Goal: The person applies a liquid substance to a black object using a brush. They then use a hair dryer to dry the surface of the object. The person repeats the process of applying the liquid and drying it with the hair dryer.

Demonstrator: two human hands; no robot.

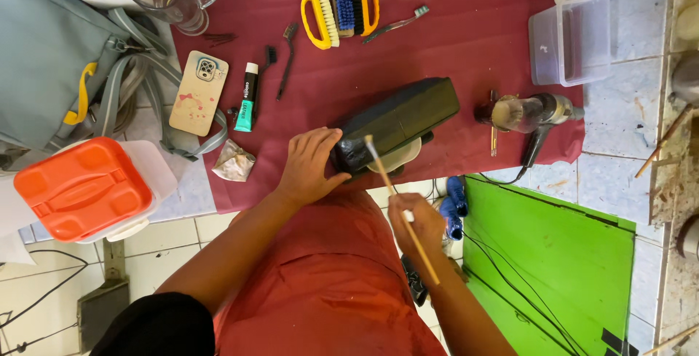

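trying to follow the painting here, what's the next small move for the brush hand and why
Probably stroke the brush along the near end of the dark shoe: its tip already meets that end, the right hand grips the handle, and the left hand steadies the shoe.

A phone (198, 92) lies beside a teal tube (247, 99); yellow brushes (338, 10) above; hair dryer (535, 114) right.

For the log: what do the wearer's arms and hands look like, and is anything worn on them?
Both forearms are bare from elbow to wrist. The left hand and right hand have no gloves, and no rings, watch or bracelet are visible. A dark sleeve edge shows at the left upper arm. An orange-red garment covers the lap.
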